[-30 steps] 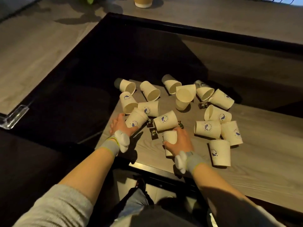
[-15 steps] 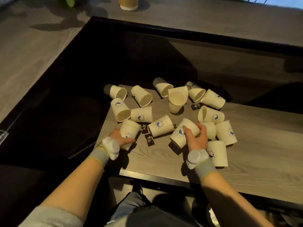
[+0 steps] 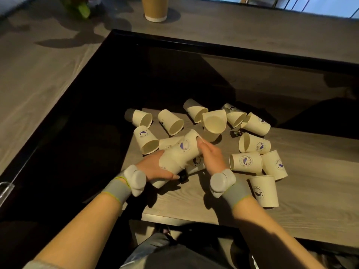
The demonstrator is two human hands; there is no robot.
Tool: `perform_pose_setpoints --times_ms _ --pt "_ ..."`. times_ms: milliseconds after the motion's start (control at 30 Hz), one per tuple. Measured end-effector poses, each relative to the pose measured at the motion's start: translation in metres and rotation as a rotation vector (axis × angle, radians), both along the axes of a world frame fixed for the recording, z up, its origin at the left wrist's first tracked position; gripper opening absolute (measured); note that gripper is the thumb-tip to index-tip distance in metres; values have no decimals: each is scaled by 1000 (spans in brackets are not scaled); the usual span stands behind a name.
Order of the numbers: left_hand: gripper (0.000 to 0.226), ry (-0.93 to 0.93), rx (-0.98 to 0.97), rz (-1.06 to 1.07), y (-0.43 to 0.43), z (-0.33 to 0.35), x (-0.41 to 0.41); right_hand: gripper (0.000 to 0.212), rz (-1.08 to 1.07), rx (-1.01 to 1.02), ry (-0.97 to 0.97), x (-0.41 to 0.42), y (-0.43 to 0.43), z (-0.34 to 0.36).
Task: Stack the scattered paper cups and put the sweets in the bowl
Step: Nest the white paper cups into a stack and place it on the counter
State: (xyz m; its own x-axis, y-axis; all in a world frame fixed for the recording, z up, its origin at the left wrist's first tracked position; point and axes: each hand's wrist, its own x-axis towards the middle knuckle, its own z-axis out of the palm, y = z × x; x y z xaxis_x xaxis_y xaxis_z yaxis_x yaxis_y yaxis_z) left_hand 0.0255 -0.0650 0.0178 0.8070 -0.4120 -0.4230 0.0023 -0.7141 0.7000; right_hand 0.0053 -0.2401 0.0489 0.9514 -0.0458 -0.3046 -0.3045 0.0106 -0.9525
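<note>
Several cream paper cups with blue logos lie scattered on a wooden table (image 3: pixel 310 200). My left hand (image 3: pixel 155 167) grips a cup (image 3: pixel 171 162) from below, held above the table. My right hand (image 3: pixel 209 158) holds a second cup (image 3: pixel 189 144) whose lower end meets the first cup; how far it sits inside is blurred. A dark wrapped sweet (image 3: pixel 183 175) lies under my left fingers, another sweet (image 3: pixel 235 132) among the far cups. No bowl is visible.
An upside-down cup (image 3: pixel 265 191) stands near my right wrist, with lying cups (image 3: pixel 245 162) beside it. A brown paper cup (image 3: pixel 155 8) stands on the far counter. A black-framed dark recess (image 3: pixel 136 74) surrounds the table's left and back.
Both hands lifted their cups off the table and brought them together in the middle; the right hand swung left with its cup towards the left hand's cup.
</note>
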Motion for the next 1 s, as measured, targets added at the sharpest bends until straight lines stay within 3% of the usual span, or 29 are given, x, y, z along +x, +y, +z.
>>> perform_pose_setpoints --times_ms 133,233,400,500,567,633,767,867,1000 --pt "72 -83 -92 17 -18 9 9 34 119 -74 78 -4 19 -2" --pt "88 -76 -200 85 -21 8 13 25 122 -123 79 2 18 5" --pt "101 -70 -437 216 -36 10 10 39 42 -191 -49 18 -1 2" --pt "91 -87 -460 222 -28 10 12 40 -173 -554 -21 23 -19 -21" --pt "82 -86 -436 245 -20 5 14 49 -87 -850 140 20 -29 -40" --pt "79 -82 -404 256 -14 -1 14 50 -33 -962 237 15 -31 -54" --pt "89 -37 -335 246 -12 -13 12 25 -51 -821 151 10 -31 -61" --pt "89 6 -295 232 -14 -16 10 37 -132 -610 154 11 -30 -53" --pt "83 17 -313 202 -17 -11 12 24 -390 -409 12 12 -26 -35"
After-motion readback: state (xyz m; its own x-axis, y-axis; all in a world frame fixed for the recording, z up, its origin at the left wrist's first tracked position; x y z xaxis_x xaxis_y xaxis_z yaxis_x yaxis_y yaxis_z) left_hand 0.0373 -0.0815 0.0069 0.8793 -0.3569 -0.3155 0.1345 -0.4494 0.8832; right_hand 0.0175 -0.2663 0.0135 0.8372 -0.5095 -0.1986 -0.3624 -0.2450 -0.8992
